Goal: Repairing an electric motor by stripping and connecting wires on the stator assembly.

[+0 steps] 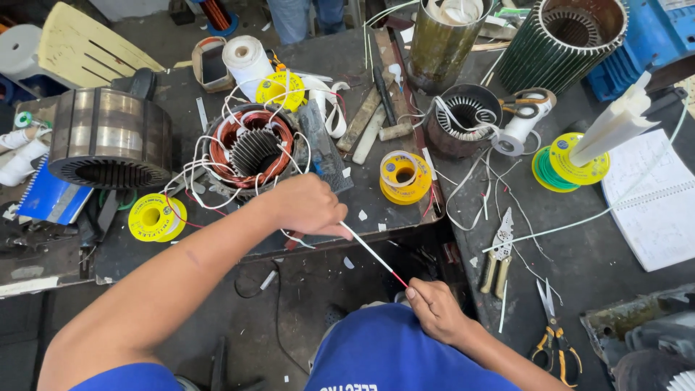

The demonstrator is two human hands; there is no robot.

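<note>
One white sleeve [368, 247] over a red wire [397, 278], held taut between the hands above the bench edge | left hand [308, 206] pinches the sleeve's upper end | right hand [434, 310] pinches the wire, steadying it | wound stator [250, 150] just behind.

Both my arms are bare from the shoulder down to the hands. I wear a blue shirt with short sleeves; the left sleeve shows as a blue patch at the bottom edge, near my left shoulder. The front of the shirt fills the lower middle, a plain, smooth blue cloth with some white lettering at the very bottom, cut off by the edge. My left hand [308, 206] and right hand [434, 308] wear no gloves, rings or watch. The fingernails are short. No bands or straps sit on my wrists.
</note>
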